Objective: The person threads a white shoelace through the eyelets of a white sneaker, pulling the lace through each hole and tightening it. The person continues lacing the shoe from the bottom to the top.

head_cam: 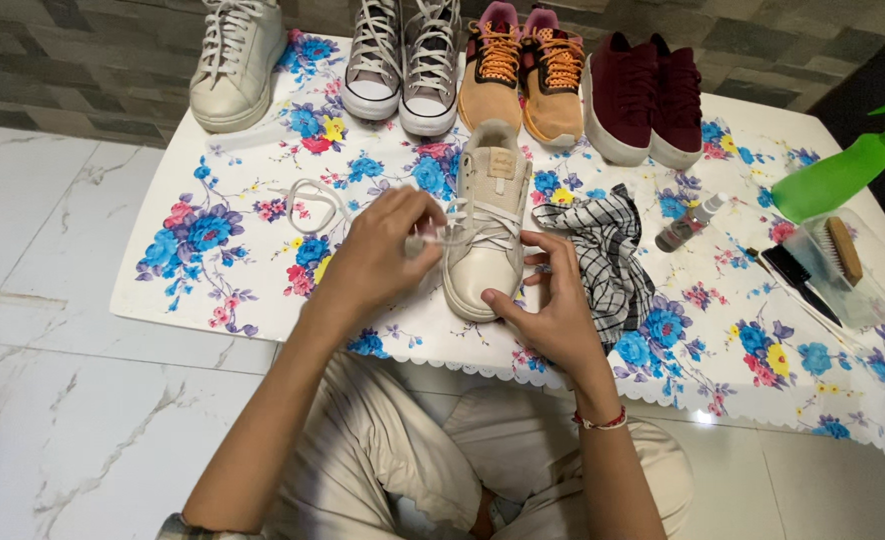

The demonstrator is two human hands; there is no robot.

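I count eight shoes [487,225] on my table [213,270]: two white, two grey, two orange, two maroon. There is one cloth [608,255], one green sprayer [843,170], one vial [688,225] and one brush [845,250].

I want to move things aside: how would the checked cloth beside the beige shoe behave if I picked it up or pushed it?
The checked cloth lies crumpled in soft folds, so it would probably hang floppy and bunch up rather than slide when pushed. It looks thin, so likely light. Its edge lies close to the right hand and the beige shoe, so it may drag against them.
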